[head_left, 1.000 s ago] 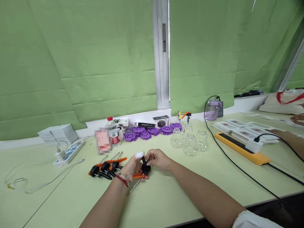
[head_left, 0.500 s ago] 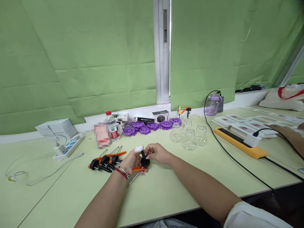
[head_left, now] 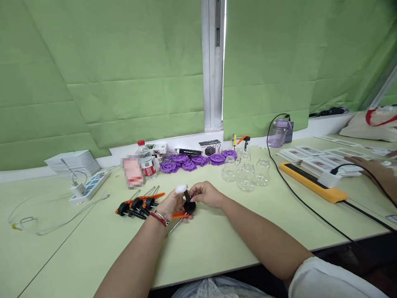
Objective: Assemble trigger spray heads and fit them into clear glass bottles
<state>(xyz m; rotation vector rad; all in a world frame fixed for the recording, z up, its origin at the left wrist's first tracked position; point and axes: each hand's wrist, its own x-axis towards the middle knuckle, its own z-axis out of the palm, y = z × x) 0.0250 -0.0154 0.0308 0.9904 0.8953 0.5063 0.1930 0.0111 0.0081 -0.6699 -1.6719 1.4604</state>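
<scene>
My left hand (head_left: 173, 205) is closed around a trigger sprayer head (head_left: 189, 206) with a round black cap, an orange lever and a thin tube pointing down to the left. Something white (head_left: 181, 189) covers the tip of my left thumb. Against the upper black part of the same sprayer head, the fingers of my right hand (head_left: 205, 194) are pinched; whether a small part is between them is hidden. Several similar black and orange sprayer heads (head_left: 136, 205) lie on the table just left of my left hand.
Several clear bottles (head_left: 246, 182) stand right of centre, one topped in black and orange. Purple round parts (head_left: 189, 165) and a red-capped water bottle (head_left: 149, 163) are behind. A yellow power strip (head_left: 313, 184), cables and another person's hand (head_left: 372, 167) are at right.
The camera view has shifted slightly, so the table things sit a little higher. Both hands keep nearly the same hold on the sprayer head.
</scene>
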